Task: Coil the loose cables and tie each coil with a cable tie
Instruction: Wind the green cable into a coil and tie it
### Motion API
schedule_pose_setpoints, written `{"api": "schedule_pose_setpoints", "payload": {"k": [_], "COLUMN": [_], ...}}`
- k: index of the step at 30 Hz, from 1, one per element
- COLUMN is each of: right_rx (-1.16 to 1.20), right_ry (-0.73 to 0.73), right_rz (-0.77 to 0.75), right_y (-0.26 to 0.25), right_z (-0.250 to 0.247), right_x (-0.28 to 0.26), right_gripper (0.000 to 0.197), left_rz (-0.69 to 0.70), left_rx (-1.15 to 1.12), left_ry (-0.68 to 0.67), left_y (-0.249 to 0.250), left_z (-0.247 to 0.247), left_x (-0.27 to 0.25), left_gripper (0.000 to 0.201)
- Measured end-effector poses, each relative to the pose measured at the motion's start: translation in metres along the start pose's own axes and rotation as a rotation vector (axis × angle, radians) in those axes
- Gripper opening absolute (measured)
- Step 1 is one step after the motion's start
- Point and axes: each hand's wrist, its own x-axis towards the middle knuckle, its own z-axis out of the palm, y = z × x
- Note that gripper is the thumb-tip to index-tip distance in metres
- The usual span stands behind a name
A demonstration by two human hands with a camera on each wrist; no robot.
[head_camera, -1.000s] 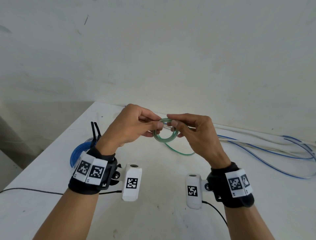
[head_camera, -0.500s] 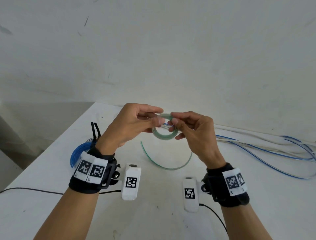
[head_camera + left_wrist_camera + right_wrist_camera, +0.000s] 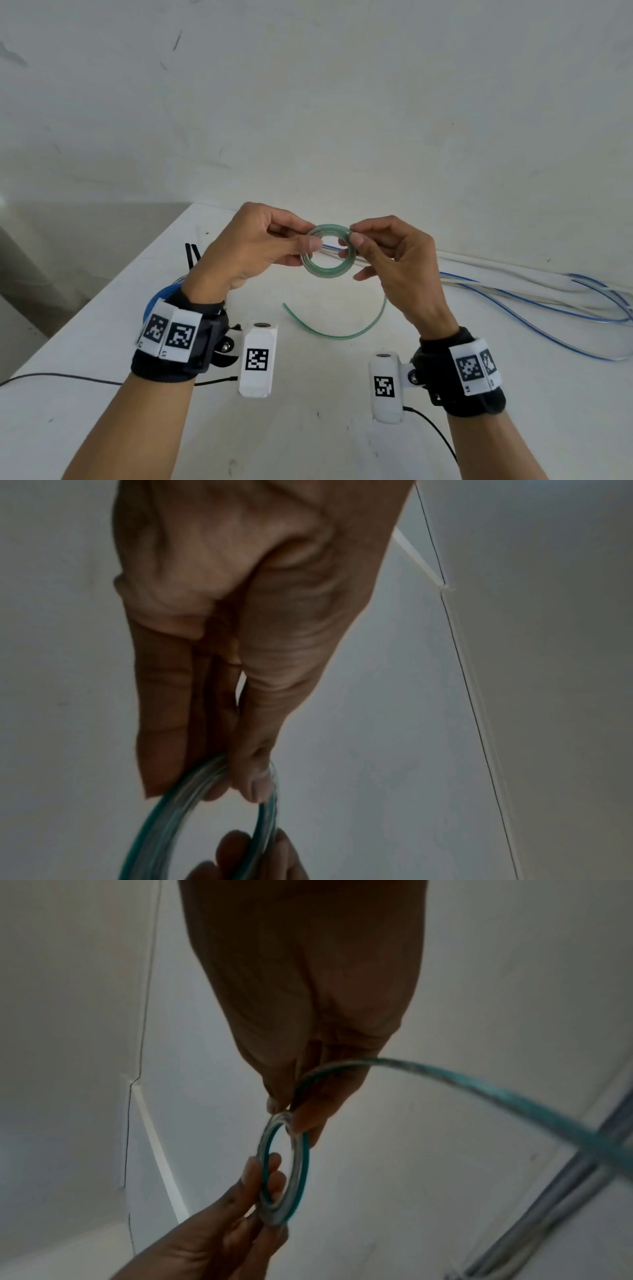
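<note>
Both hands, left hand (image 3: 253, 250) and right hand (image 3: 394, 260), pinch the green coil (image 3: 327, 270) (tail dangling).

The blue coil (image 3: 156, 301) at the bench's left is mostly hidden behind the left wrist. The loose blue cables (image 3: 548, 308) run off the right edge. In the right wrist view the green tail (image 3: 496, 1096) is blurred and cut off.

Green cable coil (image 3: 328, 254): we see clear, glossy plastic sheathing with a green stripe.
Table (image 3: 308, 428): we see a matt white surface, lightly scuffed.
Wrist bands (image 3: 164, 368): we see matt black cloth.
Wall (image 3: 342, 102): we see matt, marked paint.
</note>
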Motion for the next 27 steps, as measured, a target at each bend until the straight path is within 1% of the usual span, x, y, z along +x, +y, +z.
{"api": "schedule_pose_setpoints", "payload": {"k": [2,6,7,9,12,14,17,21,24,25,27], "right_rx": [0.088,0.174,0.177,0.171,0.097,0.003,-0.149,-0.256,-0.257,-0.231,-0.132], "right_ry": [0.049,0.053,0.06,0.076,0.054,-0.014,-0.129,-0.21,-0.202,-0.179,-0.088], "right_rz": [0.012,0.023,0.016,0.005,0.011,0.007,-0.001,0.001,0.006,0.003,-0.005], "right_y": [0.0,-0.001,0.0,0.0,0.002,0.002,0.003,0.006,0.009,0.008,0.006], "right_z": [0.006,0.015,0.015,0.014,0.008,0.004,0.001,0.001,0.005,0.006,0.006], "right_x": [-0.002,-0.004,-0.004,-0.003,-0.002,-0.001,-0.002,-0.004,-0.004,-0.004,-0.003], "right_gripper": [0.011,0.031,0.032,0.026,0.021,0.021,0.022,0.027,0.025,0.023,0.017], "left_rz": [0.022,0.039,0.035,0.017,0.017,0.025,-0.001,-0.099,-0.108,-0.097,-0.067], "left_rx": [-0.072,-0.174,-0.192,-0.192,-0.077,0.015,0.13,0.227,0.258,0.244,0.19], "left_ry": [0.036,0.082,0.081,0.059,-0.012,-0.064,-0.136,-0.156,-0.14,-0.122,-0.082], "left_y": [0.002,0.004,0.005,0.005,0.005,0.006,0.006,0.0,-0.002,-0.001,0.001], "left_z": [0.001,0.004,0.004,0.004,0.003,0.004,0.007,0.003,0.002,0.001,-0.002], "left_x": [-0.001,0.0,0.0,-0.001,-0.003,-0.005,-0.007,-0.006,-0.005,-0.005,-0.004], "left_gripper": [0.03,0.024,0.024,0.028,0.04,0.045,0.042,0.027,0.021,0.022,0.023]}}
